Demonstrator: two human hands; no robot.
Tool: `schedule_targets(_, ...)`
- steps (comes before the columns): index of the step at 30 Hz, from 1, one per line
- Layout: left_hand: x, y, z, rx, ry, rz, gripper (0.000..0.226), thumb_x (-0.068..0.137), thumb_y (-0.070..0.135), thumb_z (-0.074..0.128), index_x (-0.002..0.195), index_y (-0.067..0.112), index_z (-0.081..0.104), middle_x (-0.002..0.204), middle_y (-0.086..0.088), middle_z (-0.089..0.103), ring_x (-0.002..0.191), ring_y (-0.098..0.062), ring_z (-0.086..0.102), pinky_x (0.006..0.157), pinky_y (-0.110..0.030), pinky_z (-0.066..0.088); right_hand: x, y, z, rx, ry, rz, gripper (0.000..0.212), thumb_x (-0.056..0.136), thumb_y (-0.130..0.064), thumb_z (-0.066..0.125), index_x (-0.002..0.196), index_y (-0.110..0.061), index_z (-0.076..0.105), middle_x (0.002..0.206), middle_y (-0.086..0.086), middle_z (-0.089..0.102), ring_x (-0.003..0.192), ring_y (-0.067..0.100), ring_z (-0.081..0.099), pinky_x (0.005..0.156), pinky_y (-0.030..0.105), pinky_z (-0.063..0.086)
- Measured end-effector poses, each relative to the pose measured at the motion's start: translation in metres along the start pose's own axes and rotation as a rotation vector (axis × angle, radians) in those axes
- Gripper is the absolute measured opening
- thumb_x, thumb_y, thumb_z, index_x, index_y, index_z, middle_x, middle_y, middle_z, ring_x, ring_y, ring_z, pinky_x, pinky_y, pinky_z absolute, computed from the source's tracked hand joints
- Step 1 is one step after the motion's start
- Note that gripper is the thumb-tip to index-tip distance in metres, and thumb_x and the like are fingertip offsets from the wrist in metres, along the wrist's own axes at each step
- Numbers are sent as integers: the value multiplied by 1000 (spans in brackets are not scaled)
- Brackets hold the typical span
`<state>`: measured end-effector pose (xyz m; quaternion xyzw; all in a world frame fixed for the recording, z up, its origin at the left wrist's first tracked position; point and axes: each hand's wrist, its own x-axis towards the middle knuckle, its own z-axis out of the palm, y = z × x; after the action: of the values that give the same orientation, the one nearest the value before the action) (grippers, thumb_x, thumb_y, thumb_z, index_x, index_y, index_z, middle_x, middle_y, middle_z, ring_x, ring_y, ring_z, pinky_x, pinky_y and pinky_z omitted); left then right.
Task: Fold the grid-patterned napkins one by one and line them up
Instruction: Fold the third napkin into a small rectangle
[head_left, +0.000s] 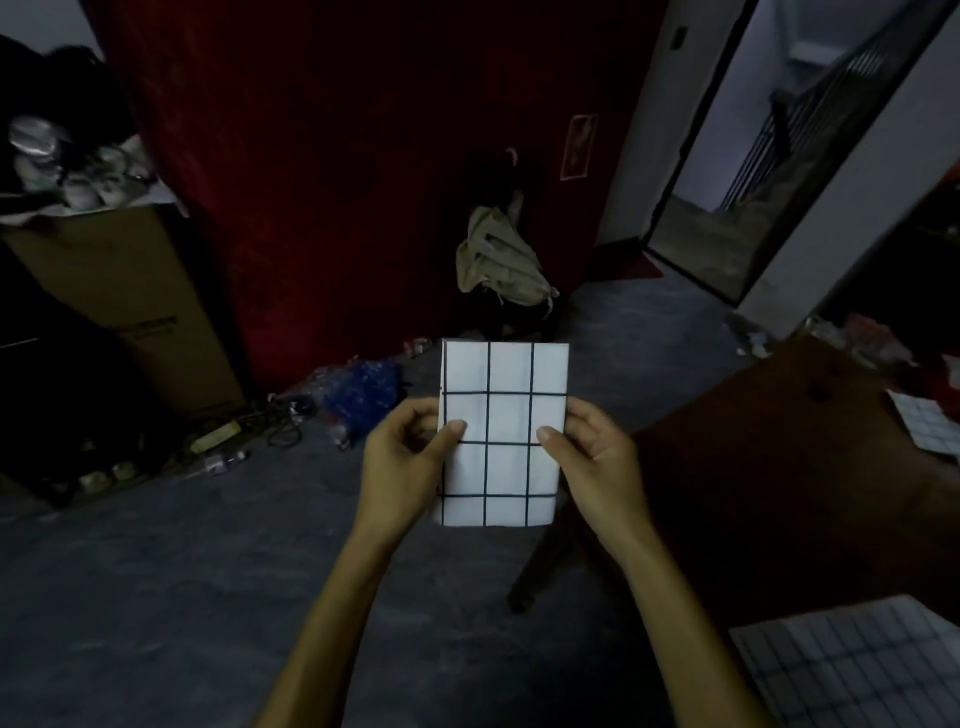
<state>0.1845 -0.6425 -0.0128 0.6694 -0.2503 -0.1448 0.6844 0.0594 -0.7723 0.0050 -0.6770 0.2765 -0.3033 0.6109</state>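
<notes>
No text can be read anywhere in the view. The cardboard box at far left carries dark printed lines on its side, too blurred to make out, and the small red-framed sign on the dark red wall is too dim to tell any characters.

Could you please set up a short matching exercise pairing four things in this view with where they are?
Things:
1. folded napkin
2. backpack
3. cardboard box
4. unfolded napkin

Places:
A. at the left, against the red wall
B. on the table, at the lower right corner
C. held up between both hands
D. on the floor by the red wall, beyond the hands

Pairs: 1-C, 2-D, 3-A, 4-B

The left hand and right hand pinch the folded napkin at its sides.
</notes>
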Motion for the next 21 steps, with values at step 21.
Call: schedule_targets(21, 320, -51, 90, 140, -265, 25, 5, 84, 10, 69, 85, 13, 65, 67, -2, 58, 65, -11, 57, 60, -30, 52, 301, 56, 7, 30, 272, 93, 34, 86, -10, 66, 114, -28, 60, 97, -17, 68, 91, -6, 64, 69, 11, 51)
